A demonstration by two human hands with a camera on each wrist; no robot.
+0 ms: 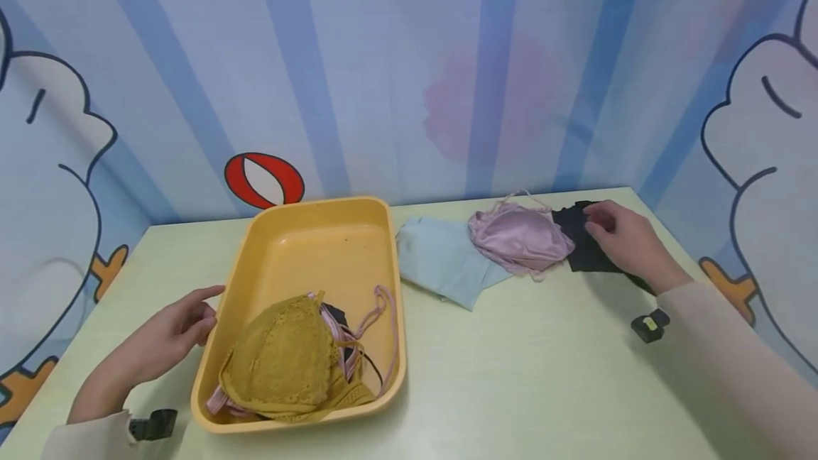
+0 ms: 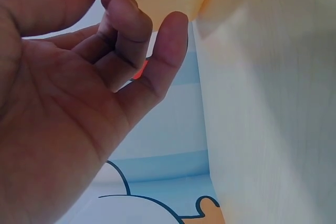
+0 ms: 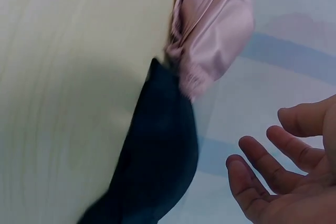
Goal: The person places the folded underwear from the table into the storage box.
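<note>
My left hand (image 1: pixel 169 332) is beside the yellow tray (image 1: pixel 388 254), fingers loosely bent and fingertips right at its left rim, as the left wrist view also shows. Inside the tray's near end lies a mustard lace bra (image 1: pixel 281 357), over pink straps (image 1: pixel 382 304) and some dark fabric. My right hand (image 1: pixel 629 240) hovers over a black cloth garment (image 1: pixel 578 236) at the table's back right. Its fingers (image 3: pixel 257 163) are relaxed and spread apart, holding nothing. Left of the black garment lies a pink satin bra (image 1: pixel 520 233), its lace edge touching the black fabric.
A pale blue folded cloth (image 1: pixel 444 254) lies between the tray and the pink bra. The pale table (image 1: pixel 511 368) ends at the back against a printed backdrop (image 1: pixel 396 77) with blue stripes and cartoon figures. Small black cameras sit at both wrists.
</note>
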